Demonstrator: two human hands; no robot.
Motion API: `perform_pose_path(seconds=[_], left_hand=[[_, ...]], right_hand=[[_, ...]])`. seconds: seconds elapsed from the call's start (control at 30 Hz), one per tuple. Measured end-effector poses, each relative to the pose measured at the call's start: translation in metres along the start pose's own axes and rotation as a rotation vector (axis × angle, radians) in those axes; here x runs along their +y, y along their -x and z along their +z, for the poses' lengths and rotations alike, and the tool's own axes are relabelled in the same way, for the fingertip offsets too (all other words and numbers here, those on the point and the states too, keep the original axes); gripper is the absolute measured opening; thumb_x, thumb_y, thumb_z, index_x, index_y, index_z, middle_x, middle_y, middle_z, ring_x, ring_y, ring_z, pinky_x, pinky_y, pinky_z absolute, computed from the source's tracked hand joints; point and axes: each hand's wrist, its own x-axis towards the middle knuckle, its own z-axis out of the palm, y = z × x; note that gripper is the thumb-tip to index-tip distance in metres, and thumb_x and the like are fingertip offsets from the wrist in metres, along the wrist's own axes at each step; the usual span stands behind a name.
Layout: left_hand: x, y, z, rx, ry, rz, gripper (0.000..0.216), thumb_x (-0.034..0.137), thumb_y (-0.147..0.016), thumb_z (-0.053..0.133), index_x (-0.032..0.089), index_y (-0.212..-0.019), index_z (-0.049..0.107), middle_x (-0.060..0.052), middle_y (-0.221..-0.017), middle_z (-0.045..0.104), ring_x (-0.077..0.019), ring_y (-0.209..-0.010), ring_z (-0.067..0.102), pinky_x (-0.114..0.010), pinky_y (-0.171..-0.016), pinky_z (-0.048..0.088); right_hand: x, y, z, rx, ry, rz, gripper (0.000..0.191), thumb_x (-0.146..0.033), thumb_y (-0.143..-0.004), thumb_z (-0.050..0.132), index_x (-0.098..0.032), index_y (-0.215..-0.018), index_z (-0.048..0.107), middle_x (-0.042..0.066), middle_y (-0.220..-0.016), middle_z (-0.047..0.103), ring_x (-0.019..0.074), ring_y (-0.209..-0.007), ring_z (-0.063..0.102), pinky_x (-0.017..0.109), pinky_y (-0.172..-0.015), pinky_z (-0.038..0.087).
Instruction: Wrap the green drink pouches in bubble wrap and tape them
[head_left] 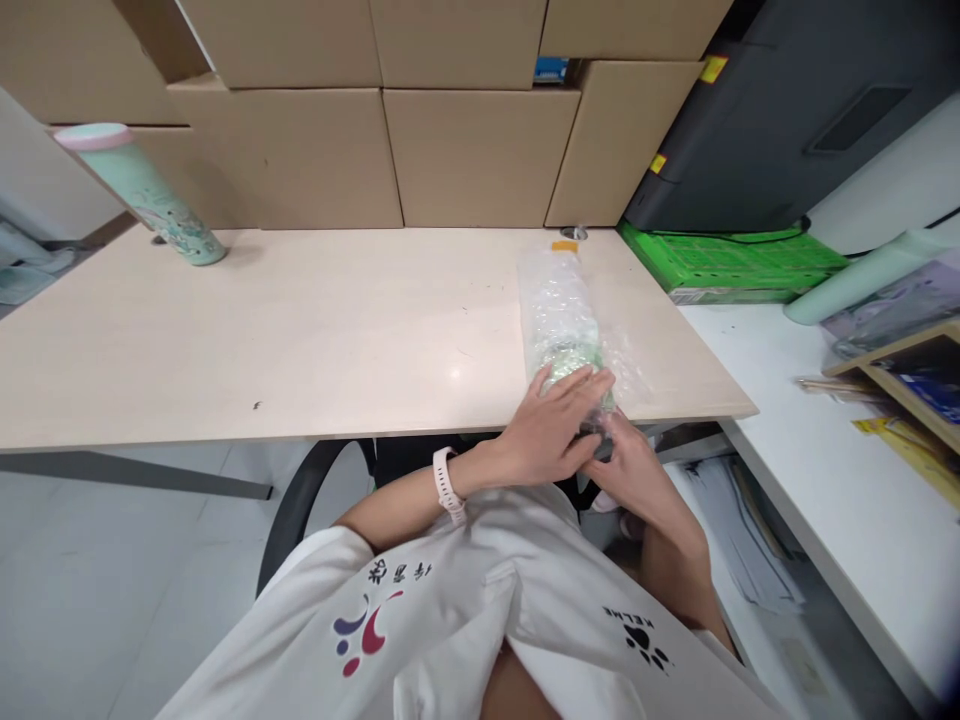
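Observation:
A clear plastic bubble-wrap bag (559, 310) lies lengthwise on the beige table (300, 330) near its front right edge, with something green and round (574, 360) inside its near end. My left hand (551, 430), a pale watch on its wrist, lies over the bag's near end with fingers together. My right hand (626, 465) is just below the table edge, fingers closed round a dark part at the bag's end.
A mint tumbler with a pink lid (142, 195) stands at the back left. Cardboard boxes (465, 150) line the back. A green crate (727, 262) under a dark machine (795, 110) sits at the right, beside a white desk (825, 450) with clutter.

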Motion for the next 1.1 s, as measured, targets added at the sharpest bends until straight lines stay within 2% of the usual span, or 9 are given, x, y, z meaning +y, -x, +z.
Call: perform_pose_path(seconds=[0.1, 0.2, 0.3, 0.43, 0.5, 0.57, 0.77, 0.97, 1.1], left_hand=[[0.002, -0.013, 0.018, -0.081, -0.202, -0.041, 0.055, 0.018, -0.101, 0.029, 0.012, -0.155, 0.031, -0.013, -0.164, 0.033, -0.0258, -0.156, 0.023, -0.064, -0.125, 0.007], [0.002, -0.018, 0.029, -0.078, -0.389, -0.064, 0.054, 0.019, -0.103, 0.026, 0.013, -0.156, 0.030, -0.013, -0.165, 0.030, -0.0262, -0.155, 0.024, -0.066, -0.123, 0.015], [-0.002, -0.020, 0.032, -0.057, -0.537, -0.073, 0.054, 0.027, -0.105, 0.027, 0.012, -0.157, 0.030, -0.014, -0.164, 0.032, -0.0259, -0.153, 0.030, -0.060, -0.122, 0.024], [-0.009, -0.022, 0.031, -0.003, -0.628, -0.075, 0.055, 0.037, -0.104, 0.037, 0.011, -0.153, 0.038, -0.015, -0.160, 0.040, -0.0268, -0.145, 0.041, -0.052, -0.117, 0.033], [-0.010, -0.024, 0.030, 0.055, -0.643, -0.090, 0.053, 0.039, -0.103, 0.042, 0.013, -0.149, 0.043, -0.015, -0.157, 0.045, -0.0270, -0.139, 0.046, -0.047, -0.110, 0.039], [-0.010, -0.026, 0.028, 0.107, -0.654, -0.121, 0.052, 0.042, -0.102, 0.045, 0.016, -0.147, 0.046, -0.014, -0.154, 0.048, -0.0269, -0.133, 0.050, -0.043, -0.101, 0.044], [-0.010, -0.027, 0.024, 0.136, -0.590, -0.144, 0.039, 0.038, -0.102, 0.044, 0.016, -0.132, 0.057, -0.015, -0.139, 0.059, -0.0286, -0.113, 0.055, -0.042, -0.082, 0.043], [-0.016, -0.027, 0.019, 0.029, -0.560, -0.100, 0.026, 0.034, -0.101, 0.048, 0.019, -0.114, 0.065, -0.013, -0.119, 0.064, -0.0292, -0.106, 0.053, -0.041, -0.079, 0.037], [-0.016, -0.027, 0.011, -0.034, -0.536, -0.067, 0.026, 0.034, -0.100, 0.051, 0.018, -0.115, 0.065, -0.013, -0.119, 0.063, -0.0297, -0.110, 0.051, -0.041, -0.081, 0.037]], right_hand=[[0.010, -0.001, -0.006, 0.024, 0.121, -0.068, 0.012, -0.028, -0.084, 0.058, -0.022, -0.094, 0.056, 0.011, -0.100, 0.063, 0.0309, -0.099, 0.058, 0.048, -0.085, 0.052], [0.014, -0.005, -0.010, -0.005, 0.159, -0.138, 0.010, -0.026, -0.086, 0.056, -0.022, -0.095, 0.056, 0.011, -0.103, 0.063, 0.0309, -0.102, 0.056, 0.048, -0.088, 0.050], [0.017, -0.010, -0.014, -0.033, 0.258, -0.138, 0.012, -0.025, -0.088, 0.054, -0.021, -0.099, 0.057, 0.014, -0.115, 0.062, 0.0321, -0.108, 0.054, 0.048, -0.089, 0.047], [0.021, -0.014, -0.011, 0.020, 0.499, -0.058, 0.021, -0.031, -0.088, 0.056, -0.020, -0.105, 0.060, 0.016, -0.127, 0.058, 0.0350, -0.108, 0.051, 0.048, -0.084, 0.044], [0.021, -0.016, -0.007, 0.045, 0.554, -0.047, 0.028, -0.036, -0.088, 0.058, -0.019, -0.109, 0.059, 0.017, -0.124, 0.059, 0.0342, -0.105, 0.051, 0.046, -0.082, 0.042], [0.020, -0.018, -0.004, 0.061, 0.582, -0.053, 0.027, -0.039, -0.088, 0.058, -0.018, -0.105, 0.059, 0.015, -0.115, 0.060, 0.0331, -0.101, 0.050, 0.045, -0.082, 0.040], [0.011, -0.015, -0.001, 0.071, 0.545, -0.086, 0.024, -0.044, -0.090, 0.061, -0.020, -0.094, 0.058, 0.011, -0.098, 0.059, 0.0323, -0.097, 0.050, 0.046, -0.083, 0.038], [0.002, 0.002, -0.013, 0.060, 0.328, -0.096, 0.026, -0.044, -0.094, 0.060, -0.025, -0.111, 0.063, 0.008, -0.111, 0.070, 0.0311, -0.104, 0.058, 0.048, -0.088, 0.040], [-0.006, 0.001, -0.016, 0.272, 0.161, -0.091, 0.016, -0.034, -0.098, 0.056, -0.027, -0.107, 0.067, 0.006, -0.104, 0.074, 0.0261, -0.100, 0.063, 0.045, -0.092, 0.046]])
